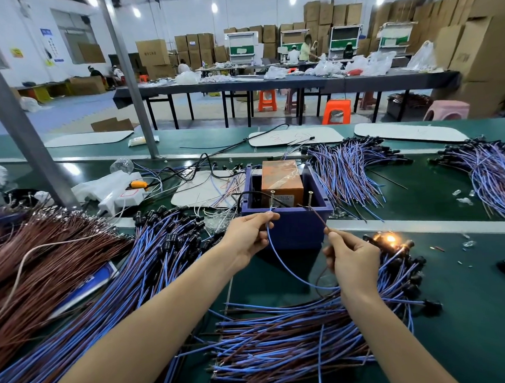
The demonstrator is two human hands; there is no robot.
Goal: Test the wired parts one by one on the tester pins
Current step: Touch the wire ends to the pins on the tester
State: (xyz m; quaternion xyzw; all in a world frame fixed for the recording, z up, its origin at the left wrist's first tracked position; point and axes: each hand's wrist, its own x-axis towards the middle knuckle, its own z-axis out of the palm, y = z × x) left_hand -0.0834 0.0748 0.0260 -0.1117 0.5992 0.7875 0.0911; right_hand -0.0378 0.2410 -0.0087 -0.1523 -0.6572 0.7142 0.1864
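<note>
At the purple tester box (287, 227) | our left hand (249, 237) pinches the blue lead (316, 286) at the left pin (272, 200) | our right hand (352, 259) pinches the brown lead (319, 218) toward the right pin (311, 199) | bulb (390, 239) glows | we judge the leads light and floppy, so grip near the tips

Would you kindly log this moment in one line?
left hand: pinches blue wire at left pin | right hand: pinches brown wire at right pin | lamp: lit
</note>
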